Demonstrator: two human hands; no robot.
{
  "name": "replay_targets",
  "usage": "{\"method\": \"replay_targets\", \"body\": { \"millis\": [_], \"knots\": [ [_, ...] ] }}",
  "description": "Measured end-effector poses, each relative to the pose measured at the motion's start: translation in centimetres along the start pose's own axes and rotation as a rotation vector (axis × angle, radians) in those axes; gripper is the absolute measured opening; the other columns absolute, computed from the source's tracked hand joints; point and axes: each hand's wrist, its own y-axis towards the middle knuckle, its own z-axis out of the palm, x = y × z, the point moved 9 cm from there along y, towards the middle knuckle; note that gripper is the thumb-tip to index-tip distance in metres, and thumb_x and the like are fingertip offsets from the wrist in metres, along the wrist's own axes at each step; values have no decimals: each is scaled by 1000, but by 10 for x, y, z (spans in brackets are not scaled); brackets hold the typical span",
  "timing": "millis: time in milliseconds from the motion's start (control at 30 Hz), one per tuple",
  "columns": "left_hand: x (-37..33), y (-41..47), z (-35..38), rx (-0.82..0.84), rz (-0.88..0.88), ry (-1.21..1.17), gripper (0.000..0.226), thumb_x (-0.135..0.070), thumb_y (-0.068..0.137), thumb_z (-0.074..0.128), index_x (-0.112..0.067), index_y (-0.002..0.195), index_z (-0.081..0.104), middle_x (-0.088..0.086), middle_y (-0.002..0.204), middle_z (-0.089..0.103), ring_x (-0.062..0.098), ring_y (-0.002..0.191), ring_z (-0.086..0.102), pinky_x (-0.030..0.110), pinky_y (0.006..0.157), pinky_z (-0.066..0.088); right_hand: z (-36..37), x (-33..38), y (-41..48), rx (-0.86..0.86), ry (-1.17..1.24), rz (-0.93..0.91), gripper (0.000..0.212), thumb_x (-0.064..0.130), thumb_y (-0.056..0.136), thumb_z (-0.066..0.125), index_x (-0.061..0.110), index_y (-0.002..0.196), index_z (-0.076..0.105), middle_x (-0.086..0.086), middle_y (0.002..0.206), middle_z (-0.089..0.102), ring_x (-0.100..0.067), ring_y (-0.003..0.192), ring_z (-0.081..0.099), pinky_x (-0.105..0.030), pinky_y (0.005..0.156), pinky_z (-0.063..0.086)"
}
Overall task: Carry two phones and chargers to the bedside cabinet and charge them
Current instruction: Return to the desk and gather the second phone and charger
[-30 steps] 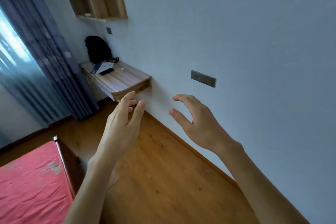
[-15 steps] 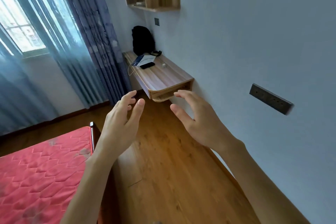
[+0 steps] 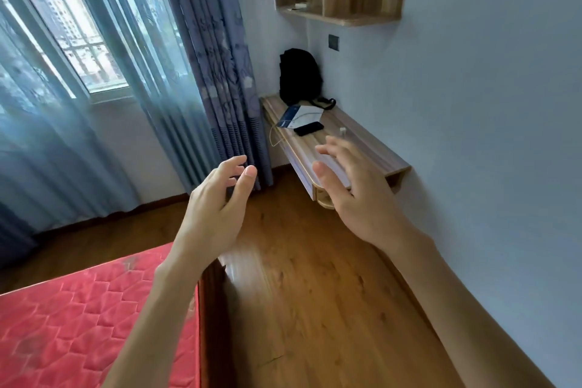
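Both arms are reaching forward, the left hand (image 3: 217, 208) and right hand (image 3: 356, 195) empty, fingers (image 3: 333, 148) spread and slightly curled. A dark phone (image 3: 308, 128) is lying on the wall-mounted tabletop (image 3: 371, 151), beside a white packet (image 3: 300, 116), with a small white charger (image 3: 342, 131) near. A backpack (image 3: 299, 77) is leaning behind; a red bed (image 3: 94, 309) is sitting lower left.

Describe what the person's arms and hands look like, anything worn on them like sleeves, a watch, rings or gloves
Both arms are bare as far as the frame shows them: no sleeves are in view. The left hand and right hand wear no gloves. No watch, bracelet or band shows on either wrist, and no rings are visible, though the right hand's fingers are motion-blurred.
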Motion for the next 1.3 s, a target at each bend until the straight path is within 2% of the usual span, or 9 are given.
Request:
{"method": "replay_targets", "body": {
  "millis": [100, 200, 267, 467, 600, 967, 1033, 1167, 1300],
  "knots": [
    [29, 37, 3, -32, -38, 29, 46, -49, 98, 42, -26, 135, 54, -5, 122, 64, 4, 103, 59, 0, 72, 39, 24, -17, 43, 37, 14, -18, 48, 52, 103, 39, 28, 143, 47, 14, 155, 38, 1, 142, 30, -10, 105, 20],
    [50, 78, 14, -49, -65, 59, 44, -47, 98, 43, -25, 134, 55, -3, 119, 65, -3, 98, 58, -5, 70, 35, 44, -45, 84, 62, 44, -22, 48, 52, 103, 39, 28, 144, 46, 12, 155, 39, -1, 143, 31, -20, 113, 26],
    [59, 109, 24, -51, -65, 85, 43, -48, 99, 42, -25, 134, 55, -4, 119, 66, -1, 100, 59, -2, 71, 37, 56, -67, 114, 71, 62, -20, 48, 51, 103, 39, 27, 143, 47, 11, 154, 41, -2, 143, 32, -26, 115, 29],
    [73, 212, 60, -54, -72, 123, 43, -49, 99, 40, -28, 134, 55, -7, 122, 64, 0, 102, 59, 5, 79, 36, 74, -127, 215, 114, 84, -17, 52, 51, 102, 40, 22, 144, 49, 7, 155, 41, -4, 143, 32, -26, 117, 26],
    [79, 275, 81, -45, -73, 132, 45, -50, 99, 39, -27, 135, 54, -8, 127, 62, 1, 106, 56, 6, 80, 36, 73, -159, 278, 138, 96, -13, 53, 50, 102, 41, 21, 145, 48, 6, 155, 42, -6, 145, 32, -34, 121, 28],
    [147, 408, 128, 17, -91, 139, 57, -59, 92, 35, -28, 136, 53, -7, 128, 63, 5, 112, 57, 5, 79, 37, 120, -248, 402, 148, 61, 72, 44, 39, 105, 42, 18, 143, 51, 4, 152, 46, -8, 142, 37, -27, 117, 29],
    [166, 435, 135, 42, -87, 127, 57, -59, 92, 36, -29, 137, 53, -7, 128, 63, 7, 113, 58, 7, 83, 39, 126, -269, 425, 119, 54, 108, 42, 36, 106, 41, 17, 141, 53, 4, 150, 47, -9, 140, 40, -28, 116, 32],
    [207, 499, 144, 63, -70, 112, 57, -62, 92, 36, -30, 136, 52, -7, 128, 63, 11, 115, 58, 28, 93, 48, 146, -302, 475, 58, 36, 162, 39, 32, 106, 42, 14, 138, 55, 1, 146, 51, -11, 137, 44, -27, 114, 33],
    [246, 573, 151, 93, -39, 76, 57, -66, 90, 37, -33, 133, 53, -4, 123, 65, 21, 101, 65, 44, 85, 55, 176, -319, 526, 39, -33, 206, 40, 33, 106, 41, 14, 138, 54, 1, 145, 51, -11, 134, 46, -23, 110, 34]
  ]
}}
